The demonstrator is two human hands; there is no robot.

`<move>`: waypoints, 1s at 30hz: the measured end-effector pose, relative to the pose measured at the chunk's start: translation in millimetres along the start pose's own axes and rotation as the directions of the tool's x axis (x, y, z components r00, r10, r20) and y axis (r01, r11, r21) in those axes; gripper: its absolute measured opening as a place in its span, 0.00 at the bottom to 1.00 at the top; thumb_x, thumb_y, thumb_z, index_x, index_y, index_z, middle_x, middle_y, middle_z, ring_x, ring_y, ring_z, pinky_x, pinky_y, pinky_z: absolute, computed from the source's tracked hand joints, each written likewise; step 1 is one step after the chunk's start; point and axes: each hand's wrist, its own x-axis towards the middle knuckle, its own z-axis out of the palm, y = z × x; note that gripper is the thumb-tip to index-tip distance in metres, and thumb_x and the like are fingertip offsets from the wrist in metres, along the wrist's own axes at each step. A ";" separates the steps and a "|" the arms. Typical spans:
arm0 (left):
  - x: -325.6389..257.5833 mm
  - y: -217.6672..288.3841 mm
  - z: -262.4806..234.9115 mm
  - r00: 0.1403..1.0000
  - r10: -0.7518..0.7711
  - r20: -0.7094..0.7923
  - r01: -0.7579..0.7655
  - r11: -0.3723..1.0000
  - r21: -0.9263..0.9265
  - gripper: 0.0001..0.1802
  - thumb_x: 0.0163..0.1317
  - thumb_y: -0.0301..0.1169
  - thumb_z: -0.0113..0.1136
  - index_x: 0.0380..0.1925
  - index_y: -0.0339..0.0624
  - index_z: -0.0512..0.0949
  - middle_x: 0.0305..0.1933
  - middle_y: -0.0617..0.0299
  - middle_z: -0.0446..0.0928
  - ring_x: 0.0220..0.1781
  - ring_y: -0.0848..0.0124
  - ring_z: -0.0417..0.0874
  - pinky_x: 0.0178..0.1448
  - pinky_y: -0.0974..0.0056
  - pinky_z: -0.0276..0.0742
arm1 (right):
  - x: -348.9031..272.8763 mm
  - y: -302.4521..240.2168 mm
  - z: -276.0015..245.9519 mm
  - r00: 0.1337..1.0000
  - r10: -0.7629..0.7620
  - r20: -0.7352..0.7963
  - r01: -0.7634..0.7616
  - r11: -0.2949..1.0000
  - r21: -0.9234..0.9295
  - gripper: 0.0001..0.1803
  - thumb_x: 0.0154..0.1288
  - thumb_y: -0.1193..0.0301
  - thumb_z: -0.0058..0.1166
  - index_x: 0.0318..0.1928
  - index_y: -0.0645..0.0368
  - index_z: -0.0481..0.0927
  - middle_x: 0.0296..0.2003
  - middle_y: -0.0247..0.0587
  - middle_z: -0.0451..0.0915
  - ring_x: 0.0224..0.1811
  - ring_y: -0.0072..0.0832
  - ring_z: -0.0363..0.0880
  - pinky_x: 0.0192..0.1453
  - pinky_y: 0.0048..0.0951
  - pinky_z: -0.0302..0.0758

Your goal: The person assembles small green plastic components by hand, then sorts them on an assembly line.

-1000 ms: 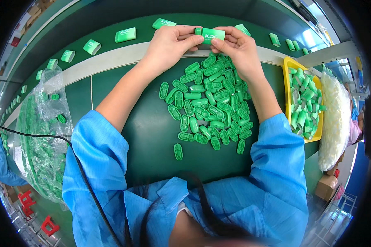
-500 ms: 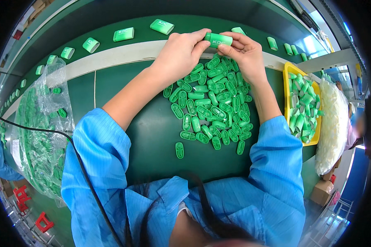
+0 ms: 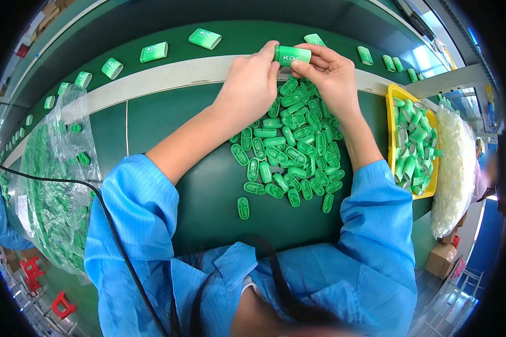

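Note:
Over the far end of the pile, both hands hold one green plastic casing [image 3: 294, 55], a flat hollow sleeve shading from dark to pale green with white print. My right hand [image 3: 334, 76] pinches its right part between thumb and fingers. At the casing's left end my left hand [image 3: 248, 84] presses with thumb and forefinger, where a darker green end cap sits flush against the sleeve. Below my hands lies a heap of oval green end caps [image 3: 287, 154] on the dark green table, with one cap [image 3: 243, 208] apart at the near left.
Beyond a pale rail [image 3: 168, 80], a green conveyor belt [image 3: 239, 40] carries several spaced casings. To the right stands a yellow bin [image 3: 392, 129] of casings, beside a stuffed clear bag [image 3: 452, 168]. A clear plastic bag [image 3: 56, 185] of green parts lies left, near a black cable [image 3: 109, 216].
The casing has moved slightly left with both hands, and the cap at its left end now sits closer in. Casings on the belt have shifted left.

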 end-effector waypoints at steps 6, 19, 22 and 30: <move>3.5 11.3 -4.6 0.994 0.010 -0.105 -0.006 0.999 0.044 0.13 0.57 0.24 0.47 0.41 0.27 0.69 0.27 0.39 0.75 0.31 0.46 0.77 0.37 0.52 0.73 | -10.1 -9.9 26.4 0.959 -0.227 -0.168 0.169 0.939 -0.299 0.17 0.56 0.81 0.55 0.48 0.70 0.72 0.36 0.42 0.79 0.35 0.21 0.78 0.39 0.21 0.77; 64.3 -43.6 -14.8 0.920 0.353 -0.173 -0.185 0.777 0.602 0.16 0.50 0.41 0.58 0.31 0.40 0.81 0.28 0.50 0.79 0.36 0.54 0.80 0.47 0.56 0.76 | 74.8 32.5 -63.2 0.978 -0.182 -0.099 0.019 0.552 -0.834 0.23 0.57 0.54 0.52 0.46 0.57 0.78 0.42 0.45 0.79 0.44 0.42 0.77 0.50 0.36 0.72; 61.8 9.3 -4.9 0.925 -0.131 0.357 -0.027 0.913 0.407 0.19 0.47 0.42 0.63 0.31 0.35 0.80 0.31 0.48 0.79 0.36 0.53 0.81 0.43 0.56 0.78 | 80.1 44.2 -57.3 0.982 -0.184 0.038 0.133 0.538 -0.833 0.24 0.57 0.54 0.51 0.49 0.56 0.76 0.52 0.51 0.70 0.55 0.44 0.68 0.57 0.37 0.66; 51.3 11.7 10.3 0.885 -0.018 0.464 -0.245 0.832 0.498 0.11 0.43 0.29 0.61 0.28 0.35 0.80 0.28 0.45 0.78 0.35 0.53 0.81 0.43 0.58 0.77 | 55.1 8.1 -36.6 0.997 -0.069 -0.042 -0.001 0.508 -0.862 0.19 0.53 0.67 0.58 0.46 0.61 0.75 0.36 0.42 0.77 0.32 0.29 0.77 0.40 0.26 0.74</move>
